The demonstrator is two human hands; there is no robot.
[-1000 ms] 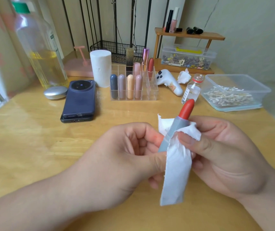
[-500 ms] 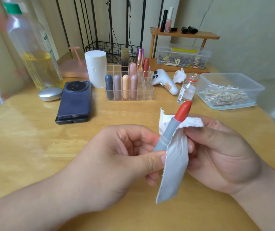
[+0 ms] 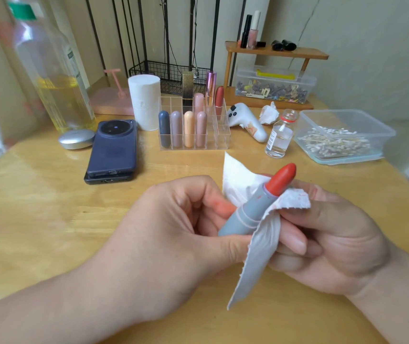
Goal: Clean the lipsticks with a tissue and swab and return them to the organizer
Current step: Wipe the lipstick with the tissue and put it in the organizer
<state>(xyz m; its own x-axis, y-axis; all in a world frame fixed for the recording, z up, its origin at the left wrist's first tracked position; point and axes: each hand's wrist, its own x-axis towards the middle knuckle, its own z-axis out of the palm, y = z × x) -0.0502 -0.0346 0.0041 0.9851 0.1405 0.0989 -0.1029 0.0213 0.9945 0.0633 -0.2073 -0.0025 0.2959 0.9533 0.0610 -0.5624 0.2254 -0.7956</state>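
My left hand (image 3: 173,234) grips the lower end of a grey lipstick (image 3: 250,209) with its orange-red bullet extended, tilted up to the right. My right hand (image 3: 327,234) pinches a white tissue (image 3: 260,247) around the grey tube just below the bullet; the tissue shows faint red smears and hangs down. Behind the hands, a clear acrylic organizer (image 3: 220,135) holds several capped lipsticks. A clear tub of cotton swabs (image 3: 342,137) sits at the right.
Two stacked phones (image 3: 111,150), a silver disc (image 3: 75,139), a large oil bottle (image 3: 54,68), a tissue roll (image 3: 145,100), a white controller (image 3: 248,122), a small glass bottle (image 3: 279,137) and a crumpled tissue (image 3: 269,114) lie behind. A wooden shelf (image 3: 275,50) stands at the back.
The tissue has slid down the tube, so more of the grey barrel shows below the bullet. Both hands stay in place, holding the lipstick and tissue.
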